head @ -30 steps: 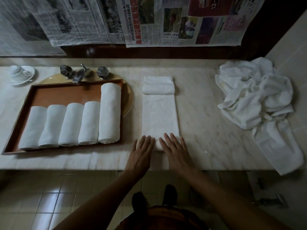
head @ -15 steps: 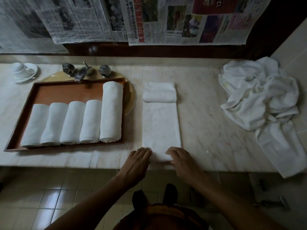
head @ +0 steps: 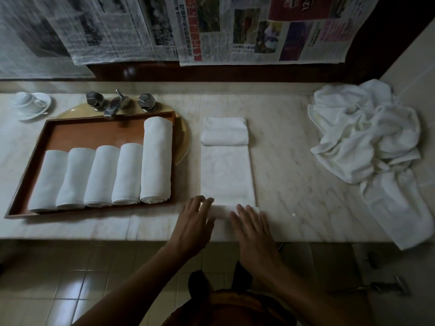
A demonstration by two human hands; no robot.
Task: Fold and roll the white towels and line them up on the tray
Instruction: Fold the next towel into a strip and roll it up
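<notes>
A white towel folded into a long strip (head: 227,175) lies on the marble counter, its far end folded over into a thick pad (head: 224,131). The near end is turned into a small roll under my hands. My left hand (head: 195,222) and my right hand (head: 253,228) lie flat on that roll with fingers straight, side by side. To the left, a wooden tray (head: 94,132) holds several rolled white towels (head: 106,175) in a row, the rightmost one (head: 156,158) longer than the others.
A heap of loose white towels (head: 372,142) lies at the counter's right end, one hanging over the front edge. A tap with two handles (head: 117,103) and a cup on a saucer (head: 30,104) stand behind the tray. Newspapers (head: 211,29) cover the wall.
My fingers curled round the towel's near end at the counter edge and turned it over. Now both hands lie flat on the started roll, a little farther forward.
</notes>
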